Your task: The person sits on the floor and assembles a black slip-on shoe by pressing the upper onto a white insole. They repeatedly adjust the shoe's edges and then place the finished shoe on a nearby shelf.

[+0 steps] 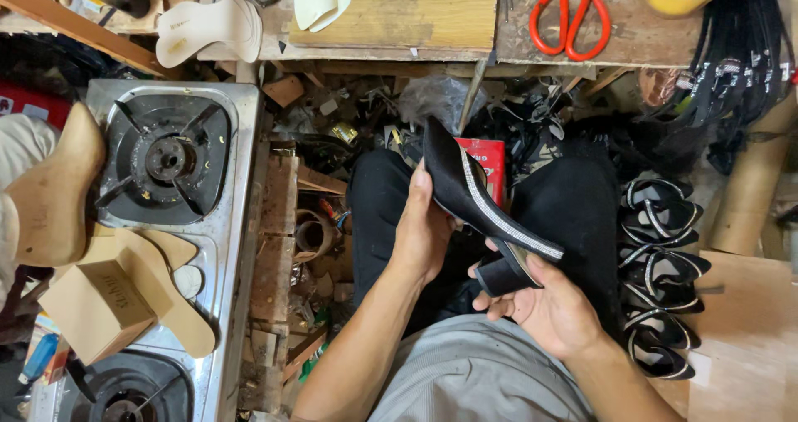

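Note:
I hold a black high-heeled sandal [455,181] with a sparkling silver strap above my lap. My left hand [422,227] grips its toe part from the left side. My right hand [544,306] cups the block heel from below, fingers curled around it. The sole's edge faces up and the shoe tilts down to the right.
A steel gas stove [170,160] stands at left, with a wooden shoe last [54,193], a small cardboard box [96,306] and insoles on it. Several finished black sandals [661,272] are stacked at right. Red-handled scissors [569,19] lie on the wooden bench above. Scraps litter the floor.

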